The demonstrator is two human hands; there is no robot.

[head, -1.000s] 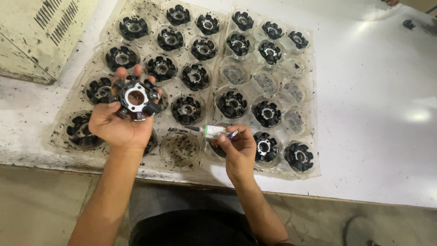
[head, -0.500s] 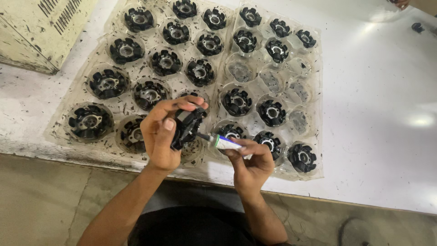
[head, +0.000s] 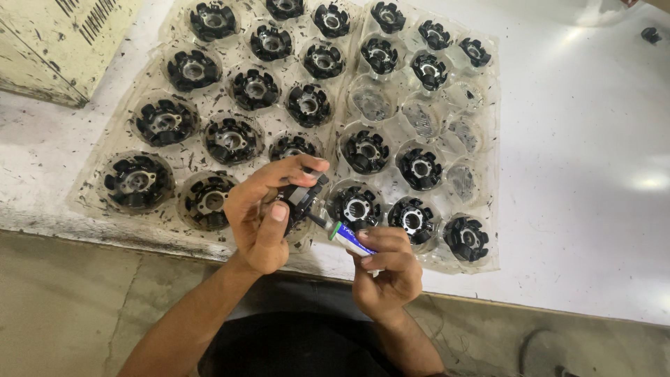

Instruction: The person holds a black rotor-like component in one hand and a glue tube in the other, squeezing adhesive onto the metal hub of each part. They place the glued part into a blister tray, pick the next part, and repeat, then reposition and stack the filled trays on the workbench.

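Note:
My left hand [head: 264,216] grips a black round toothed part [head: 301,197], turned on edge above the front of the tray. My right hand [head: 385,274] holds a small white and blue tube [head: 349,239] with its black nozzle touching the part. Both hands hover over the near edge of a clear plastic tray [head: 481,174] whose round pockets hold several more black toothed parts [head: 366,151]. A few pockets at the tray's right middle [head: 423,116] hold only dark grit.
The tray lies on a white table [head: 593,153] speckled with black crumbs. A cream metal box with vent slots [head: 49,42] stands at the back left. A small dark object [head: 650,33] sits at the far right. Concrete floor [head: 63,307] shows below the table edge.
My left hand has brought the black part from the tray's left side toward the middle and tipped it on edge. The tube in my right hand has come up against it.

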